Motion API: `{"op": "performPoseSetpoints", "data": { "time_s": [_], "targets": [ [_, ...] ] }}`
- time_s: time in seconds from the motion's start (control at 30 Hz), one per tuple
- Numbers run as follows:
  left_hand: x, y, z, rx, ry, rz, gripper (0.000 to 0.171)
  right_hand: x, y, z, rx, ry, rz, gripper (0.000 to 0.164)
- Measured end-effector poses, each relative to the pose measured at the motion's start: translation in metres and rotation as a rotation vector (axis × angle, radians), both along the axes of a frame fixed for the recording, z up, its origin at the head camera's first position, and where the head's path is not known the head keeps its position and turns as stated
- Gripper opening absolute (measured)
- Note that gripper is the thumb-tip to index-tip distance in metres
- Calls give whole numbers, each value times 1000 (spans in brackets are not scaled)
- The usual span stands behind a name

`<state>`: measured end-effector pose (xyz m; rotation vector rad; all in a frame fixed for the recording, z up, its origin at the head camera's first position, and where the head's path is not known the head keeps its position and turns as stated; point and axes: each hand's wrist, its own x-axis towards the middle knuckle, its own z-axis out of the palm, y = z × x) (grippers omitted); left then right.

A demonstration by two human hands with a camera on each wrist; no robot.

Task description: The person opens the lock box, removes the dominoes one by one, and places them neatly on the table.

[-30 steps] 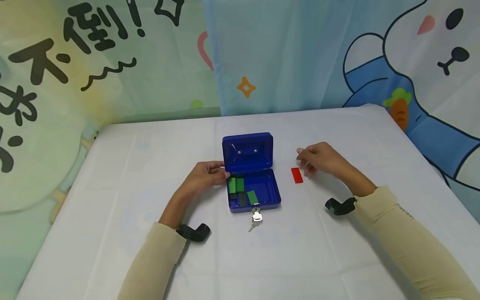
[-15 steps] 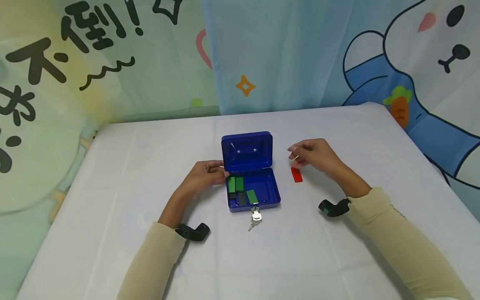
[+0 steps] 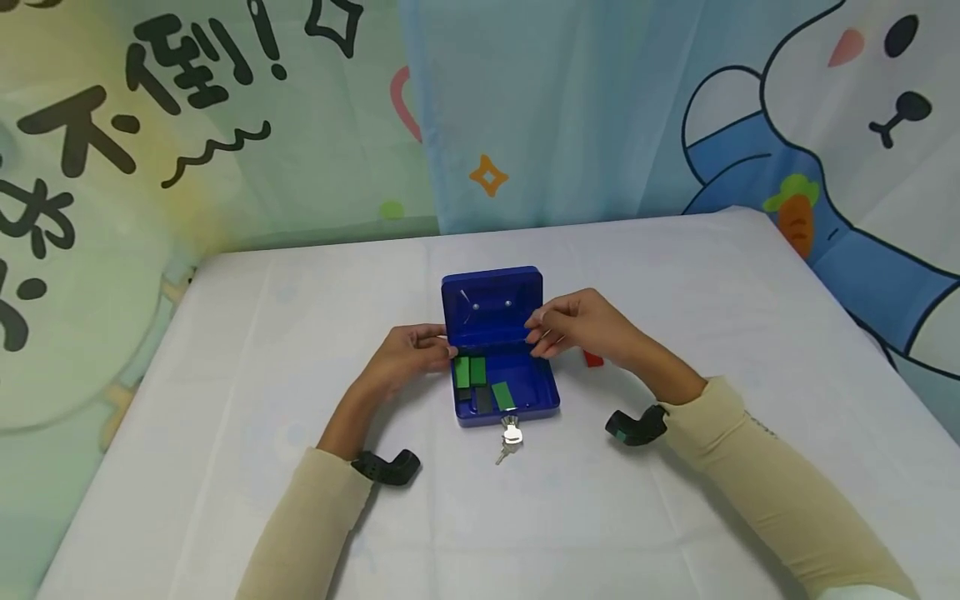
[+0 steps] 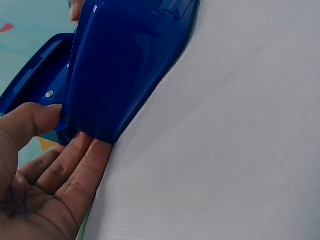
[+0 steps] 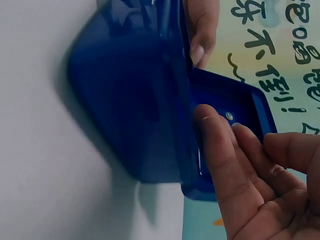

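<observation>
In the head view, a small blue cash box (image 3: 536, 382) stands on the table with its lid (image 3: 487, 292) raised. Several green rectangular pieces (image 3: 477, 371) lie in its left and front part. My left hand (image 3: 408, 358) holds the back left corner, its thumb (image 4: 47, 117) at the rim and fingers (image 4: 80, 185) against the outer wall. Over the box's back right corner, beside the lid's right edge, is my right hand (image 3: 573, 321). Its fingers (image 5: 222, 155) are loosely bent with nothing visible between them; whether they touch the lid, I cannot tell. A red piece (image 3: 592, 359) lies partly hidden behind that hand.
Keys (image 3: 512, 437) hang from the lock at the box's front. White cloth covers the table (image 3: 360, 533). A printed curtain (image 3: 562, 108) rises behind the far edge. Each wrist carries a black camera (image 3: 386, 468).
My right hand has moved left from the red piece to the box's back right corner. The red piece stays on the cloth. My left hand and the box have kept their place.
</observation>
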<state>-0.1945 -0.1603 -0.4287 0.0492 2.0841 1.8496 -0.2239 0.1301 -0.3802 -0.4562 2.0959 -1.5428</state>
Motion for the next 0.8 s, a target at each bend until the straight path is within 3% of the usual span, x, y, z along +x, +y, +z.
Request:
{"op": "performPoseSetpoints", "data": {
  "time_s": [0.17, 0.8],
  "targets": [
    [0, -1, -1, 2, 16, -4, 51, 6, -13, -1, 9, -53, 83, 34],
    [-1, -1, -3, -16, 23, -12, 54, 21, -40, 2, 218, -143, 168, 37]
  ]
}}
